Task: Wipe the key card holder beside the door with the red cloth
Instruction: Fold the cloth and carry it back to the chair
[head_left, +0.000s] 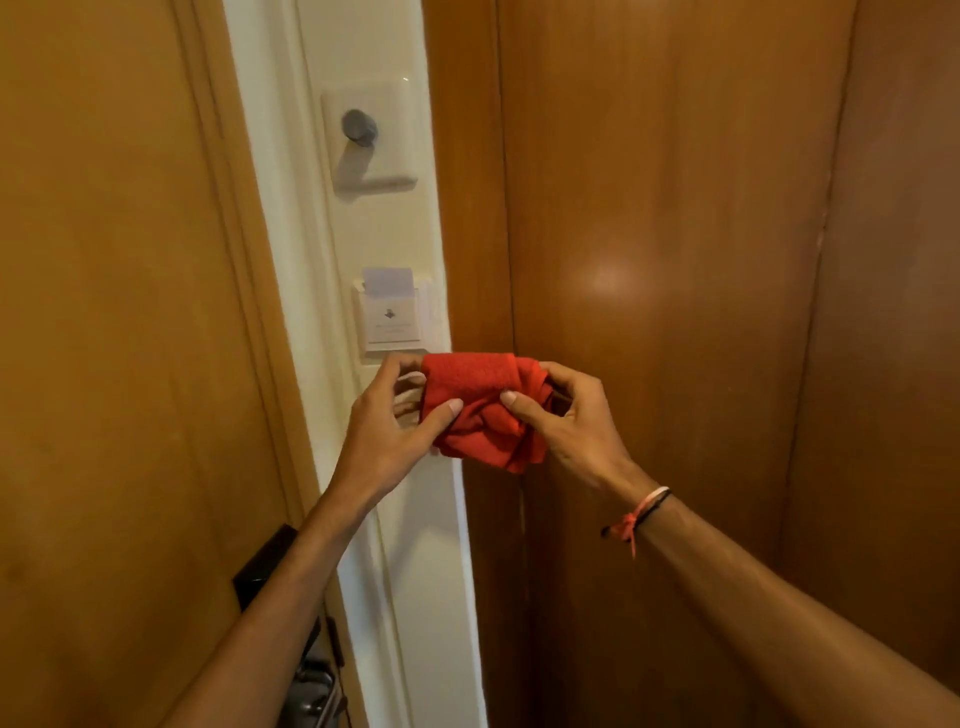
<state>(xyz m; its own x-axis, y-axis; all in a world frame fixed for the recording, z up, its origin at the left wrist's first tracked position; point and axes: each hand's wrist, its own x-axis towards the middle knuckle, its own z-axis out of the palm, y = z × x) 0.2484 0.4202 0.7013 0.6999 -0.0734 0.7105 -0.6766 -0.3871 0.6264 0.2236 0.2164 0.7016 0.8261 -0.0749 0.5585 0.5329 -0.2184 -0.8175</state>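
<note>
Between two raised bare hands, a bunched red fabric cloth (483, 410) is held in mid-air, gathered into a thick folded pad. The left hand (387, 415) curls around the cloth's left end, thumb pressed on the front and fingers tucked behind. The right hand (566, 415) is closed on the right end the same way, thumb on the front fold, with thin pink and black string bands (641, 512) on its wrist.

Just above the left hand, touching nothing yet, sits the white rectangular plastic key card holder (392, 325) fixed to a narrow cream strip of wall (415, 519). A pale key card (388, 279) stands upright in its top slot. Higher up the same strip is a white square wall plate with a round grey knob (370, 135). To the left of the hands is an orange-brown wooden door (114, 338), its black lock plate and metal handle (306, 670) down beside the left forearm. To the right of the hands is a darker brown wooden panel (675, 260).

The step in hand looks to be shaping the cloth before wiping. To do it well, it seems best to flatten one smooth face outward, tuck in loose ends, then let one hand carry the pad up to the holder. Light strokes across the front and edges should do; the protruding card could be knocked loose, so wiping around it gently is probably wise.
</note>
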